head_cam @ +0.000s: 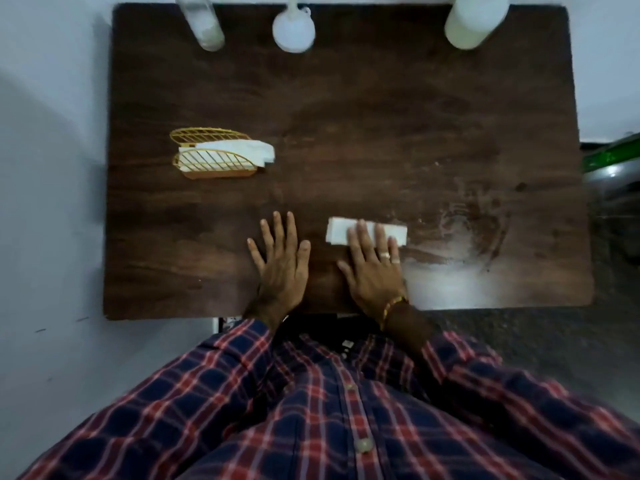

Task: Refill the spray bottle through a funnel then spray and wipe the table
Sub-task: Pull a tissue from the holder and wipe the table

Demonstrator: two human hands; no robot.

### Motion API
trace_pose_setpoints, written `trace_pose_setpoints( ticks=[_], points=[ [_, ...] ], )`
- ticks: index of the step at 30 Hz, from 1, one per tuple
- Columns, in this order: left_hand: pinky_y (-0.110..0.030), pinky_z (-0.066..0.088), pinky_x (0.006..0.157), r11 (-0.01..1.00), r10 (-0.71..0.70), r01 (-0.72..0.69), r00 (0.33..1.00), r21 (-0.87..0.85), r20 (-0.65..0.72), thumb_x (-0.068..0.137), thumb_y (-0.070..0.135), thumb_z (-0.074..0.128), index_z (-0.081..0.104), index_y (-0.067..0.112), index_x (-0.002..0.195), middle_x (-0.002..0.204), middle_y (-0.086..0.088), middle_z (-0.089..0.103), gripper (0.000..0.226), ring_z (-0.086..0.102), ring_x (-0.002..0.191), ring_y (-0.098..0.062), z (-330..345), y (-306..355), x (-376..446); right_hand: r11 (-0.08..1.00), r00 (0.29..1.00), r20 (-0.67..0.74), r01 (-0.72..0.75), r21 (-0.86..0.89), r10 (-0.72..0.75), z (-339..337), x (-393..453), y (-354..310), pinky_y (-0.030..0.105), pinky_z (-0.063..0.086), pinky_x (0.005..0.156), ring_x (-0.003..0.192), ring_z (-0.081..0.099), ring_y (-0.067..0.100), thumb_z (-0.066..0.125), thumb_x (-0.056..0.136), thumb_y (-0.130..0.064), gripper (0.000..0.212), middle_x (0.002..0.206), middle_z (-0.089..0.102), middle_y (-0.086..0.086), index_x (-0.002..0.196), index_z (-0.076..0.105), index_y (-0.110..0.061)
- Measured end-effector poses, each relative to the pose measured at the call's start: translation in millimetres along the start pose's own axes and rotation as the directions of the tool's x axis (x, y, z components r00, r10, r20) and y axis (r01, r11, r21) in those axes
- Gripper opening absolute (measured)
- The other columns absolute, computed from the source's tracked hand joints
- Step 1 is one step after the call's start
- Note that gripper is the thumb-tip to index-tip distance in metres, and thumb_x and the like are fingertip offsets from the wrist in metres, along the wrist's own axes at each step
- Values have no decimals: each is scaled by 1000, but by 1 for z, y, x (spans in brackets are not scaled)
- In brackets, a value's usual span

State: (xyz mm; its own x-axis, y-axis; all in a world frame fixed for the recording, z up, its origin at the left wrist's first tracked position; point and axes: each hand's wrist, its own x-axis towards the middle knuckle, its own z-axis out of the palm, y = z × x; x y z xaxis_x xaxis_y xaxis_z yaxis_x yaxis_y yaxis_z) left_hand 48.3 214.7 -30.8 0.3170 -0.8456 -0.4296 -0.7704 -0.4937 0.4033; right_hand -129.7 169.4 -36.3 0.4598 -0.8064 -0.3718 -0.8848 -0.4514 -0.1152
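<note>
My right hand lies flat with its fingers pressing a folded white tissue onto the dark wooden table near the front edge. Wet, smeared streaks shine on the wood just right of the tissue. My left hand rests flat on the table beside it, fingers spread, holding nothing. Along the far edge stand a clear spray bottle at the left, a white funnel in the middle and a large white bottle at the right; their tops are cut off by the frame.
A gold wire napkin holder with white tissues stands on the left half of the table. A pale wall runs along the left side. A green and grey object sits beyond the table's right edge.
</note>
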Motion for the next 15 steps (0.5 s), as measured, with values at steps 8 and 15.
trace_pose_setpoints(
  ticks=[8, 15],
  points=[
    [-54, -17, 116, 998, 26, -26, 1000, 49, -12, 89, 57, -8, -3, 22, 158, 166, -1, -8, 78, -15, 151, -20, 12, 25, 9, 974, 970, 92, 225, 5, -225, 21, -49, -12, 62, 26, 116, 150, 17, 41, 24, 97, -56, 73, 164, 22, 9, 156, 28, -13],
    [-54, -15, 117, 993, 55, -54, 998, 102, -5, 90, 58, -5, -1, 21, 157, 166, -4, -6, 77, -13, 152, -24, 18, 37, 13, 971, 981, 8, -194, 140, 195, -12, 8, 35, 57, 7, 122, 153, 4, 39, 20, 100, -56, 71, 167, 6, 8, 159, 14, -16]
  ],
)
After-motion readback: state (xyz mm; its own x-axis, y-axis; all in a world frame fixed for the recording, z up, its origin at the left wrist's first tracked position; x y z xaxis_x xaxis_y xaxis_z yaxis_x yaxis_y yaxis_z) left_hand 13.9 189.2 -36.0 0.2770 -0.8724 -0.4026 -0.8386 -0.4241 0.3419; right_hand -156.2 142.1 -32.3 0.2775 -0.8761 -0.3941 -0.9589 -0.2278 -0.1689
